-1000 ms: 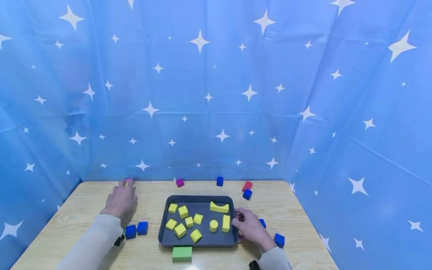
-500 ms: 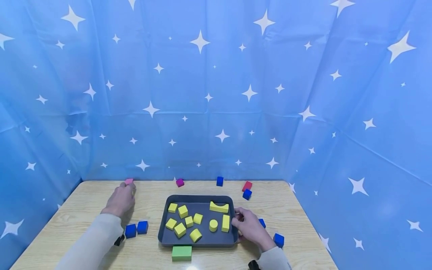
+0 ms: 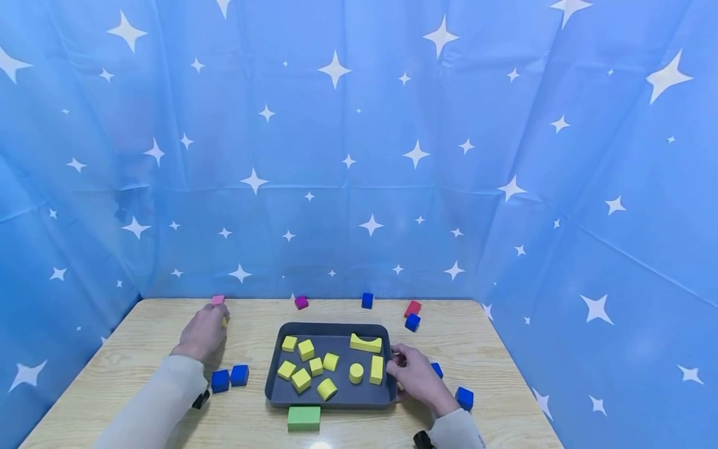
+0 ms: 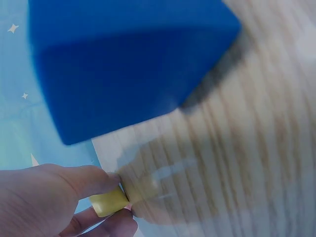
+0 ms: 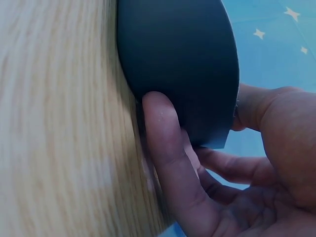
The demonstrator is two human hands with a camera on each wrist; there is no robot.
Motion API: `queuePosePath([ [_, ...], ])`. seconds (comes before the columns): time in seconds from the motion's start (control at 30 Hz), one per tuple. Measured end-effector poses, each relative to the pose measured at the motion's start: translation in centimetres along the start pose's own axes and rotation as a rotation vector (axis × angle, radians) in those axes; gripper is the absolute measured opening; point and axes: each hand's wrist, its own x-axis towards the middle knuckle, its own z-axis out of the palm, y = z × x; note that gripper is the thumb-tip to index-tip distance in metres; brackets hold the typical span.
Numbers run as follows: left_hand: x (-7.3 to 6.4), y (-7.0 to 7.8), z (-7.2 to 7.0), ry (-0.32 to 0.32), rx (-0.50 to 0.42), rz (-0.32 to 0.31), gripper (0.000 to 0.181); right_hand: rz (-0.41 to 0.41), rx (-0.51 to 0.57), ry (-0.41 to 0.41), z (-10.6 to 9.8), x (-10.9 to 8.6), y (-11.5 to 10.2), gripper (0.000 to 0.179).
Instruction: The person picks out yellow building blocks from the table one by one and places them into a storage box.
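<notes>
My left hand (image 3: 203, 330) is at the table's far left and pinches a small yellow block (image 4: 109, 201) between thumb and fingers. In the head view most of that block is hidden by the hand. A pink block (image 3: 218, 300) lies just beyond the fingertips. My right hand (image 3: 416, 375) grips the right side of a dark grey tray (image 3: 331, 403), its fingers against the outer wall (image 5: 177, 59) in the right wrist view. Inside the tray are several yellow blocks (image 3: 301, 380), among them cubes, cylinders and an arch-cut piece (image 3: 366, 343).
Two blue blocks (image 3: 230, 378) lie near my left forearm; one looms large in the left wrist view. A green block (image 3: 304, 418) touches or nearly touches the tray's front. Magenta (image 3: 301, 302), blue (image 3: 367, 300) and red (image 3: 412, 308) blocks sit along the back, below a starry curtain (image 3: 314, 149).
My left hand has drawn back slightly from the pink block, and a bit of the yellow block now shows past its fingers. The right hand stays on the tray.
</notes>
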Motion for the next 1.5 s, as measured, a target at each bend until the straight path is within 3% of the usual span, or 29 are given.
queuePosePath([
  [0.73,-0.4,1.6,-0.1,0.043,-0.098,0.053,0.034,0.01,0.005,0.0,-0.1,0.0,-0.1,0.062],
  [1.5,-0.7,7.3,-1.6,0.141,-0.172,0.149,0.03,0.01,0.008,-0.006,-0.1,0.0,-0.1,0.061],
])
